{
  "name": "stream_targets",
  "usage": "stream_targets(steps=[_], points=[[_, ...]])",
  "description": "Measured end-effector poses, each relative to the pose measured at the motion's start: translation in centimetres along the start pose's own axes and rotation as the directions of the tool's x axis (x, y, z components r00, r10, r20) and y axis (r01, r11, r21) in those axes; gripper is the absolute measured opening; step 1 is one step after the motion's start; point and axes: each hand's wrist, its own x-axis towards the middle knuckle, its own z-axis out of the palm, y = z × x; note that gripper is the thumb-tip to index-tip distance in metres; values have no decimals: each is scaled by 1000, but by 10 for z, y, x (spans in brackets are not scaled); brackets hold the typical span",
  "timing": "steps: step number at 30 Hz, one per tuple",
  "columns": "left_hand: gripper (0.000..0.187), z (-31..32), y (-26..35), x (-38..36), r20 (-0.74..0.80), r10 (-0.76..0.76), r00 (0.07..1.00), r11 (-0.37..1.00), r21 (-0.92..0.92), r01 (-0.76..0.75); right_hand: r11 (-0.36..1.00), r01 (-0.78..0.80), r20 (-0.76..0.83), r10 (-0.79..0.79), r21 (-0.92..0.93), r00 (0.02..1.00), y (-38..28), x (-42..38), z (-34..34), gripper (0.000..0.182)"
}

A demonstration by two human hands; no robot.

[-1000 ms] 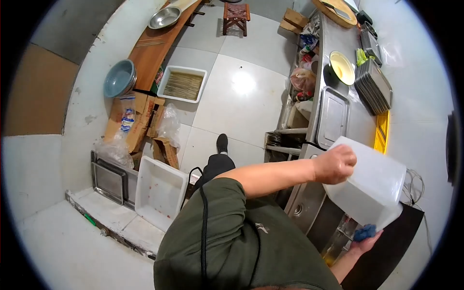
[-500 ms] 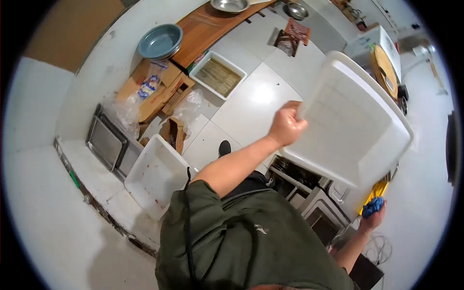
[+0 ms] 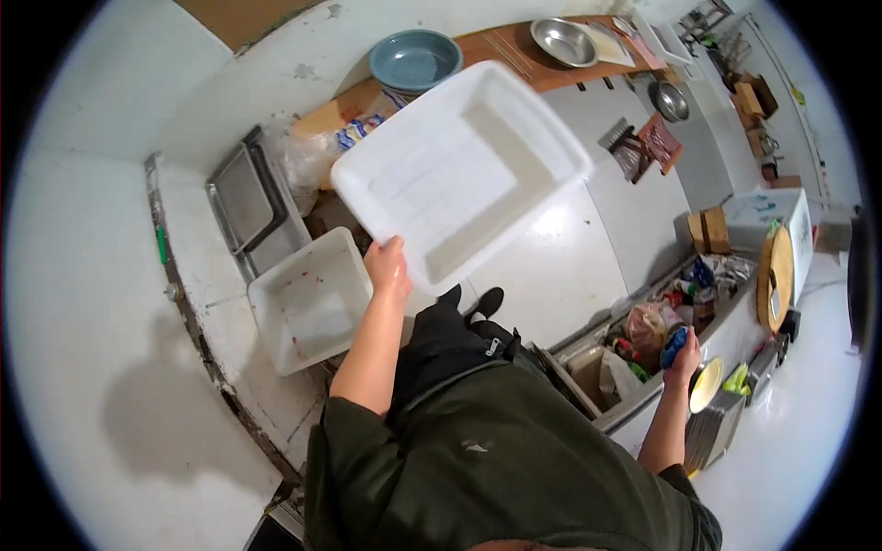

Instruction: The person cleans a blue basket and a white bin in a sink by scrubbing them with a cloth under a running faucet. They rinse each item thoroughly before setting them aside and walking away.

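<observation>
My left hand (image 3: pixel 389 266) is closed on the near corner of an emptied-looking white plastic bin (image 3: pixel 450 174), which hangs tilted in the air with its inside showing. Off to the right, my right hand (image 3: pixel 683 363) grips a crumpled blue cloth (image 3: pixel 673 345), apart from the bin. A second white bin (image 3: pixel 314 308) with small reddish bits inside rests on the ledge, left of my left forearm.
Metal trays (image 3: pixel 243 204) lean by the left wall. Blue-grey basins (image 3: pixel 415 62) and a steel bowl (image 3: pixel 563 43) stand near or on the wooden table (image 3: pixel 501 55). Bags and packages (image 3: pixel 652 326) fill a trough at right, near a round board (image 3: pixel 779 275). A small stool (image 3: pixel 643 147) is farther back.
The view has turned to the right. My left hand has carried the white bin from the right side over to the left, and the trough of bags has come into view.
</observation>
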Motion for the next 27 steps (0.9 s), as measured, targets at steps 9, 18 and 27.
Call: stream_targets(steps=[9,18,27], points=[[28,-98,12,66,-493,-125,861,960,-280,-21,869,94,147,-26,-485,989,-2,59,124,41],[32,-209,21,205,-549,-203,811,844,-518,-139,780,163,319,50,-605,946,-77,60,253,45],[36,-342,106,313,-433,-82,898,845,-507,-168,630,405,509,-19,-662,861,-150,-26,417,43]])
